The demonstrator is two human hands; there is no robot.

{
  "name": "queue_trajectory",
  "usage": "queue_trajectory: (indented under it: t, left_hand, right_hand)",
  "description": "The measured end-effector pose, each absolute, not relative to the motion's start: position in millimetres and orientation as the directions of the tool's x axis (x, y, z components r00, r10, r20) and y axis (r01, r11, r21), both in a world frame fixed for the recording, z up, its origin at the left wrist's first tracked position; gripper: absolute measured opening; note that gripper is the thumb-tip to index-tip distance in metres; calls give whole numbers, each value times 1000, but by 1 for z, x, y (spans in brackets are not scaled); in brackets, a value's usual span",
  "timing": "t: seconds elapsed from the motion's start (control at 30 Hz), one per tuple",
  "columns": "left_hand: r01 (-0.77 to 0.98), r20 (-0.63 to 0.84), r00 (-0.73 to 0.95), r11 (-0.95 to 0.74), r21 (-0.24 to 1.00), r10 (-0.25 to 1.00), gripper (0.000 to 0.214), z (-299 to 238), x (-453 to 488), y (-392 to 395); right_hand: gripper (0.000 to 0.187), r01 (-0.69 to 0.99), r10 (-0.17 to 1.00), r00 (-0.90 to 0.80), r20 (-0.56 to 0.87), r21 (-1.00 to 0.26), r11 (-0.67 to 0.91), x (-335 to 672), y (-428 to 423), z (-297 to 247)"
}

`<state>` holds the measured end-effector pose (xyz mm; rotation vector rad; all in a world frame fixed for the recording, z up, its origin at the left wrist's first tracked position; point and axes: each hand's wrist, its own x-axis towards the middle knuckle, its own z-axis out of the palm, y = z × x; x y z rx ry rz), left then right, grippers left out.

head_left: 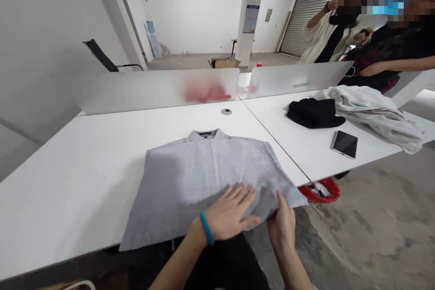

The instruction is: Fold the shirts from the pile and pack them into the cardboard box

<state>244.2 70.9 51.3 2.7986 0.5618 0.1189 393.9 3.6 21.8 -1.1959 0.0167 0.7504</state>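
A light grey collared shirt [190,181] lies folded over on the white table [91,163], its collar pointing away from me and its lower edge along the table's front edge. My left hand [229,213], with a blue band on the wrist, rests flat on the cloth right of the middle, fingers spread. At the shirt's lower right edge, my right hand [283,226] pinches the fabric, thumb on top and the other fingers hidden underneath. The right corner of the shirt juts past the table edge.
To the right lie a black cloth [314,113], a dark-screened device [345,144] and a pale garment [374,108]. A red bin [331,195] stands below the edge. Frosted dividers [149,93] line the back. Two people stand at the far right.
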Motion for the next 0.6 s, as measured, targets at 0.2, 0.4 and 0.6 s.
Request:
queue_trajectory:
  t: [0.2,0.4,0.6]
  left_hand:
    - [867,115,490,-497,45,864,61,36,239,158]
    - [911,88,379,-388,138,921,62,5,240,192]
    - [897,109,386,-401,185,916,62,2,240,191]
  right_hand:
    - [65,-477,425,838,-342,-838,267,394,7,23]
    - [62,-474,426,839,-338,-839,267,392,13,27]
    - [65,-314,479,857,-189,-929,196,381,34,33]
